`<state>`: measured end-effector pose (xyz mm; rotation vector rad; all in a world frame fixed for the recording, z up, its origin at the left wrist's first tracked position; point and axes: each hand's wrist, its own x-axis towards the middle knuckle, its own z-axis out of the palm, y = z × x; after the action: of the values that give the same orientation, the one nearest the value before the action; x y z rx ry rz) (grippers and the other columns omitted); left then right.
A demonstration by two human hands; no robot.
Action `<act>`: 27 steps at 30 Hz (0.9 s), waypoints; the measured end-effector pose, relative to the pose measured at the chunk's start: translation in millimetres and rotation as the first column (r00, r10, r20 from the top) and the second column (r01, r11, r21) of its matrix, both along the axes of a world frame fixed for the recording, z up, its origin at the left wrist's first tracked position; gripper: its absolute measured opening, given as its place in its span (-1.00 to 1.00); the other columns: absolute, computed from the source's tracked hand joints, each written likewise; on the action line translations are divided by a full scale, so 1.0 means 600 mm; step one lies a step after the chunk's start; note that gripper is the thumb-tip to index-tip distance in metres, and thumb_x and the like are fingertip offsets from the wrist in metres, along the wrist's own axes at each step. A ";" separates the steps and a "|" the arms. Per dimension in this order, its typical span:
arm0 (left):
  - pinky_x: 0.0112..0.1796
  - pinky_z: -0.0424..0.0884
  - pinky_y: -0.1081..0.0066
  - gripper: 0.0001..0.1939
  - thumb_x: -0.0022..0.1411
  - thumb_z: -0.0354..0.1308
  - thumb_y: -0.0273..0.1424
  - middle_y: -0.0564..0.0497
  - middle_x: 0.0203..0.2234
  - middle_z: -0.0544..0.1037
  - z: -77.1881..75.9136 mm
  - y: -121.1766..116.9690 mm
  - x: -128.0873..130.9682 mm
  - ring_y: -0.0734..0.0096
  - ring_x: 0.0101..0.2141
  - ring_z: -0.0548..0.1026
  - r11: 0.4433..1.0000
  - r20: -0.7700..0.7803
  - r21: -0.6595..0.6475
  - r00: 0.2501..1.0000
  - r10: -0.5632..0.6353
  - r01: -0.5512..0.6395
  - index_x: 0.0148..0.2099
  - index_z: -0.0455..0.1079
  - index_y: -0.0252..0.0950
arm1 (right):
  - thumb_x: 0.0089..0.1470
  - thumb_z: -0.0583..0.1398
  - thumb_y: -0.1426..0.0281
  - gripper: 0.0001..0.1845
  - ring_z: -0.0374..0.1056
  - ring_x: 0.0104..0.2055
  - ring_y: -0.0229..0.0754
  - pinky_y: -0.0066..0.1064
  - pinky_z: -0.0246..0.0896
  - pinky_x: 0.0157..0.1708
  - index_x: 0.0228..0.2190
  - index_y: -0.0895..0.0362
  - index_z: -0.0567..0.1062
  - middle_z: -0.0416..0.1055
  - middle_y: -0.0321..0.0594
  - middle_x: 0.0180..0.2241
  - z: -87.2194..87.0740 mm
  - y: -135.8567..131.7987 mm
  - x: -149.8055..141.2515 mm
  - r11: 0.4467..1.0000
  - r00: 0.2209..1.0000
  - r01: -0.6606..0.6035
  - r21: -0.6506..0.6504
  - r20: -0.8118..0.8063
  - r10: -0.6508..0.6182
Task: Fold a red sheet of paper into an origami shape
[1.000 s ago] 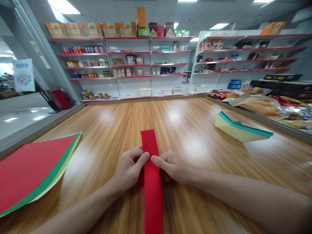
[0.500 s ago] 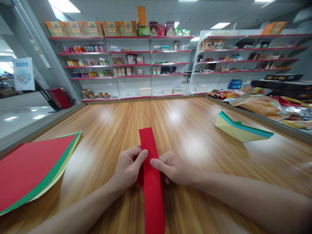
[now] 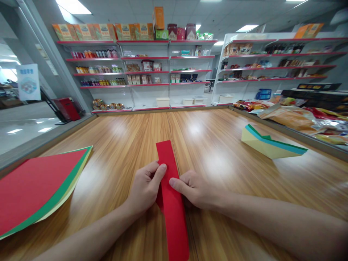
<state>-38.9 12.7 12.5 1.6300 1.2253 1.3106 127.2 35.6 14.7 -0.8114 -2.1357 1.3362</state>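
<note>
A long folded strip of red paper [image 3: 171, 203] lies lengthwise on the wooden table [image 3: 217, 152] in front of me. My left hand [image 3: 145, 188] pinches its left edge, thumb pressed on top and fingers curled. My right hand [image 3: 191, 188] grips the right edge the same way, thumb on the paper. Both thumbs nearly meet at the strip's middle.
A stack of red, green and yellow paper sheets [image 3: 35, 188] lies at the left. A folded yellow, green and blue paper pile [image 3: 269, 143] sits at the right. Snack bags [image 3: 293, 116] fill a counter on the right. Store shelves [image 3: 141, 72] stand behind.
The red strip has slid slightly away from me and its far end has tilted a little. Both hands stay pinched on it at almost the same spot.
</note>
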 end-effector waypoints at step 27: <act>-0.58 0.10 0.51 -0.61 0.32 -0.01 -0.31 0.12 -0.64 0.18 -0.013 0.007 -0.003 0.55 -0.59 0.14 0.990 0.054 0.117 0.996 0.071 -0.077 -0.56 0.14 -0.31 | 0.24 -0.09 0.17 -0.42 -0.10 -0.71 -0.44 -0.53 -0.22 -0.71 -0.75 0.15 0.05 -0.06 -0.40 -0.74 -0.014 0.000 -0.004 0.976 1.000 0.016 0.216 -0.021 -0.012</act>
<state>-40.7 16.9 4.7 1.6378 1.2077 1.4869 124.8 35.5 6.3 -0.7201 -2.2085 1.0755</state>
